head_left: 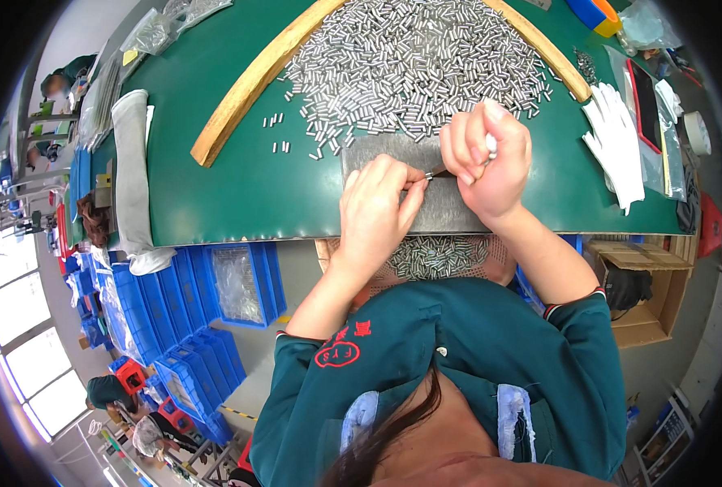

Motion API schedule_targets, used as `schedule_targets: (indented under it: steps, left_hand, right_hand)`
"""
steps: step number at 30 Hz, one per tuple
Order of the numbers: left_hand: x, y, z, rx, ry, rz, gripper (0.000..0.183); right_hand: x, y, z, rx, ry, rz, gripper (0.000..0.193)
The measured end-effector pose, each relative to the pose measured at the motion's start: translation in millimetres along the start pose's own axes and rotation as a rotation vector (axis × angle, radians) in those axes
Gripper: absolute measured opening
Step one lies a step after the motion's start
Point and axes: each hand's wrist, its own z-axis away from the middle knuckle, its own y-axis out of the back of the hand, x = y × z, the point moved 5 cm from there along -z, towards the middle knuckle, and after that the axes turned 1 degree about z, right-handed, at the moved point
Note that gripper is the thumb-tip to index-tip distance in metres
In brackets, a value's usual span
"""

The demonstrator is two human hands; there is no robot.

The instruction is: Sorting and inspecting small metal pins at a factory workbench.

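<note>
Pinched between thumb and fingertips, the grip of the left hand closes on a small metal pin that bridges the gap to the right hand. The right hand is clenched into a fist, its grip wrapped round something pale that peeps out at the top; what it is I cannot tell. Both hands work just above a grey metal plate lying at the near edge of the green tabletop.

Such a pin looks stiff, smooth and very light, likely to slip or roll off, so it is best taken across its middle with the fingertips.

Beyond the plate lies a heap of loose pins, far too many to count, fenced by a curved wooden strip, with a dozen or so strays outside it. More pins fill a tray under the tabletop's edge, at the person's lap. One pair of white gloves lies to the right, and stacks of blue bins stand on the left.
</note>
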Motion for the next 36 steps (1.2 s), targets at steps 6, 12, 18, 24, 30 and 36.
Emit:
schedule_targets:
  steps: [6,12,18,24,30,36]
  left_hand:
    - [0,1,0,-0.023,0.026,0.005,0.010]
    - [2,0,-2,-0.034,0.047,0.009,0.011]
    - [3,0,-3,-0.022,0.066,0.009,0.011]
    - [0,-2,0,-0.040,0.054,-0.026,0.011]
    - [5,2,-10,-0.173,0.117,-0.024,0.014]
    - [10,4,-17,-0.255,-0.025,-0.080,0.013]
  right_hand:
    - [-1,-4,0,0.008,0.057,0.167,0.041]
    - [0,4,-2,0.059,-0.041,-0.039,0.042]
    - [-2,4,-2,0.072,-0.043,-0.047,0.042]
    - [0,-4,8,0.059,-0.013,0.104,0.042]
    - [-5,9,-2,0.030,0.019,-0.065,0.040]
    - [-6,8,-4,0.048,-0.009,-0.066,0.041]
